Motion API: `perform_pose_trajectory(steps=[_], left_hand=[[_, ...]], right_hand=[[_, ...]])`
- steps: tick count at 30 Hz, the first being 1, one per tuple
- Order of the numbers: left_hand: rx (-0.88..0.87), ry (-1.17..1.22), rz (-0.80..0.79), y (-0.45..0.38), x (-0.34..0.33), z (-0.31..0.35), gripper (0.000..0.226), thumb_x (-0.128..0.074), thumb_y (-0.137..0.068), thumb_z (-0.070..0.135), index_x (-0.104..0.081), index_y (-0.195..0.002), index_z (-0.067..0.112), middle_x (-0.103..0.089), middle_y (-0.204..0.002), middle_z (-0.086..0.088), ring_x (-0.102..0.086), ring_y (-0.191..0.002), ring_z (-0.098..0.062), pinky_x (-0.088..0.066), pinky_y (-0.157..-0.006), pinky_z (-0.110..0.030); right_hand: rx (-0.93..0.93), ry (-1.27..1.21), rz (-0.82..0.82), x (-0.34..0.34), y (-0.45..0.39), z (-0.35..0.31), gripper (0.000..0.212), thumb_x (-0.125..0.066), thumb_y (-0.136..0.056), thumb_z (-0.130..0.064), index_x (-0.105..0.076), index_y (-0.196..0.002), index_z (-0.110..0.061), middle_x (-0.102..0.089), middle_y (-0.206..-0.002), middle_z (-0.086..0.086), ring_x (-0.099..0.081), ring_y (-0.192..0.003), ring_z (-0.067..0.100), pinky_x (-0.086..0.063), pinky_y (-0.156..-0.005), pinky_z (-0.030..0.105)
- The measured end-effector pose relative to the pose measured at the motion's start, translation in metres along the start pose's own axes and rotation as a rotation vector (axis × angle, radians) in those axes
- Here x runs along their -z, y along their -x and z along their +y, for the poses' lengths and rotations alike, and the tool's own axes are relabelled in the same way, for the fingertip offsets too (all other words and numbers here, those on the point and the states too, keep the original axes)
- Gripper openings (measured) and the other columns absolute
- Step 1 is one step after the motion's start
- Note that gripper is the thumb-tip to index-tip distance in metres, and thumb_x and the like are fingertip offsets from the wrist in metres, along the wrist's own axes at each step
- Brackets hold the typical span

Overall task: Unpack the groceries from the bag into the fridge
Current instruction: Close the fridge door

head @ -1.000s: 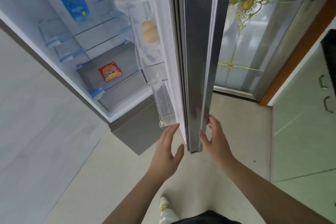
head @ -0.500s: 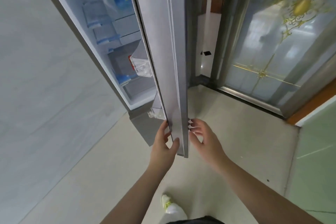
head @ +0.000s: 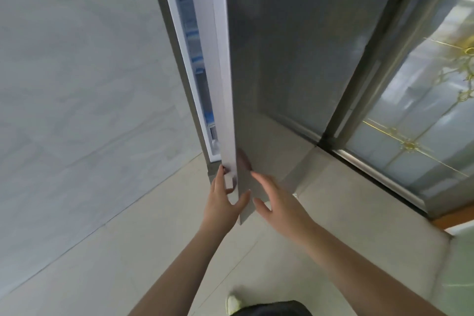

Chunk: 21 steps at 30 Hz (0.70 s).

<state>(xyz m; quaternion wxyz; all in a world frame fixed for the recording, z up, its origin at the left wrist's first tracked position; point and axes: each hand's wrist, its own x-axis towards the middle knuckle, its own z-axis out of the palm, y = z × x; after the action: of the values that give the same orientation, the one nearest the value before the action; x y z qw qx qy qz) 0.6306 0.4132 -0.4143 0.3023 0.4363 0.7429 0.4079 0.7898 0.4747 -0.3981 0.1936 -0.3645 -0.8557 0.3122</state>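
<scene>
The grey fridge door (head: 266, 64) stands only a narrow gap from the fridge body (head: 179, 64). Through the gap I see a sliver of white interior with blue-trimmed shelf fronts (head: 195, 56). My left hand (head: 223, 197) holds the door's lower edge, fingers on the inner side and thumb on the outer face. My right hand (head: 277, 200) lies with straight, spread fingers against the door's outer face near the bottom corner. No grocery bag is in view.
A pale tiled wall (head: 77, 72) runs along the left. To the right stands a sliding glass door (head: 415, 110) with gold ornament in a metal frame. Beige floor tiles (head: 128, 251) lie below, with my shoe (head: 233, 305) at the bottom edge.
The fridge door has swung leftward from wide open to nearly shut, hiding most of the shelves. Both hands stayed at its lower edge and moved with it.
</scene>
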Motion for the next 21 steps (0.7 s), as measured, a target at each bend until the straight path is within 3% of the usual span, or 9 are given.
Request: perform_pose_trajectory(steps=[3,6,9,12,16,21], left_hand=[[0.016,-0.12,0.05,-0.026,0.021,0.004,0.073,-0.059,-0.085,0.06,-0.03,-0.146,0.031,-0.044,-0.143,0.014,-0.063,-0.102,-0.005,-0.052,-0.075,-0.029],[-0.035,-0.213,0.176,-0.038,0.043,0.015,0.066,-0.051,-0.093,0.055,-0.027,-0.149,0.03,-0.044,-0.145,0.004,-0.062,-0.106,-0.011,-0.05,-0.078,-0.031],[-0.321,-0.257,0.439,-0.039,0.06,0.035,0.072,-0.055,-0.095,0.043,-0.016,-0.152,0.023,-0.036,-0.148,-0.008,-0.048,-0.129,-0.025,-0.052,-0.091,-0.045],[-0.577,-0.418,0.66,-0.041,0.073,0.061,0.073,-0.058,-0.094,0.032,-0.017,-0.151,0.015,-0.031,-0.153,-0.02,-0.033,-0.143,-0.034,-0.036,-0.111,-0.045],[-0.832,-0.707,0.796,-0.055,0.078,0.086,0.08,-0.062,-0.094,0.033,-0.013,-0.153,0.013,-0.023,-0.155,-0.017,-0.023,-0.147,-0.034,-0.029,-0.116,-0.047],[-0.854,-0.81,0.863,-0.072,0.075,0.082,0.096,-0.068,-0.091,0.04,-0.005,-0.155,0.008,-0.015,-0.159,-0.013,-0.014,-0.15,-0.027,-0.021,-0.12,-0.046]], right_hand=[[0.126,0.095,0.067,0.003,-0.024,-0.008,0.056,-0.051,-0.096,-0.029,-0.033,-0.149,-0.023,-0.042,-0.147,-0.002,-0.043,-0.132,0.015,-0.044,-0.103,0.037],[0.226,0.287,0.179,0.014,-0.044,-0.016,0.058,-0.05,-0.096,-0.038,-0.035,-0.148,-0.019,-0.041,-0.15,0.005,-0.041,-0.135,0.023,-0.04,-0.106,0.044],[0.332,0.44,0.325,0.032,-0.065,-0.022,0.058,-0.054,-0.095,-0.04,-0.041,-0.146,-0.015,-0.044,-0.148,0.009,-0.042,-0.136,0.026,-0.033,-0.109,0.054],[0.356,0.519,0.471,0.049,-0.09,-0.025,0.059,-0.056,-0.094,-0.037,-0.041,-0.146,-0.014,-0.04,-0.15,0.013,-0.038,-0.139,0.028,-0.029,-0.111,0.057],[0.416,0.541,0.662,0.069,-0.123,-0.021,0.063,-0.057,-0.095,-0.036,-0.035,-0.147,-0.01,-0.032,-0.15,0.02,-0.036,-0.139,0.034,-0.03,-0.111,0.058],[0.586,0.503,0.705,0.077,-0.146,-0.001,0.067,-0.064,-0.092,-0.036,-0.033,-0.146,-0.011,-0.03,-0.146,0.019,-0.034,-0.138,0.036,-0.037,-0.106,0.06]])
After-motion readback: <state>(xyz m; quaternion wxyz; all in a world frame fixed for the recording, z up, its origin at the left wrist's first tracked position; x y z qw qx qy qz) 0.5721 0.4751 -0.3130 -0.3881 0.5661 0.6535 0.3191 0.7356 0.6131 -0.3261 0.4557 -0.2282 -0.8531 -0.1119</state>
